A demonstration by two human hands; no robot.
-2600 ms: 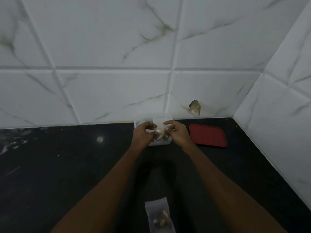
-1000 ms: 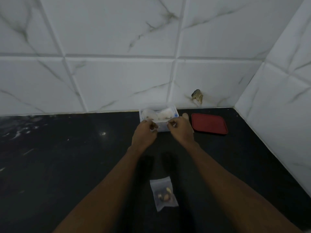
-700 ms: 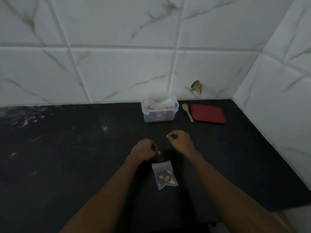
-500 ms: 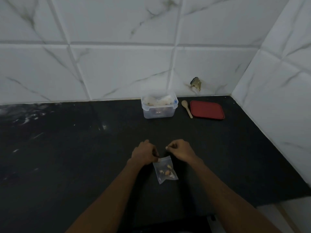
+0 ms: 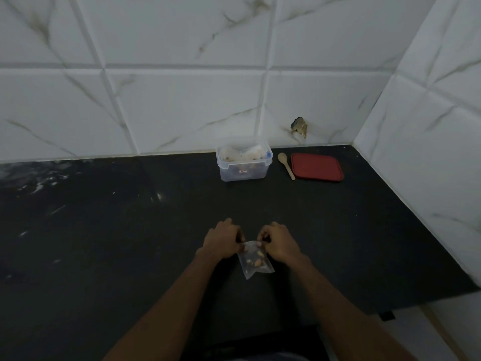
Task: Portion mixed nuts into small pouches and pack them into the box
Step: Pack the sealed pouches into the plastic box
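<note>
Change: left hand (image 5: 221,241) and right hand (image 5: 279,242), back from the clear plastic box (image 5: 243,168), are pinching the small clear nut pouch (image 5: 256,265).
Meaning: I am expecting packing next.

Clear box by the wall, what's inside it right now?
Pale crumpled pouches lie at the top of the clear box. Whatever sits beneath them is covered; the cloudy wall shows only dark blurs.

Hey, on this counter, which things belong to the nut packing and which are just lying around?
Job:
pouch of nuts, pinched at its top by left hand and right hand
clear box holding pouches
likely the wooden spoon and red lid beside it

Lying about:
chipped hole in the wall tile
pale smears, far left of counter
</note>
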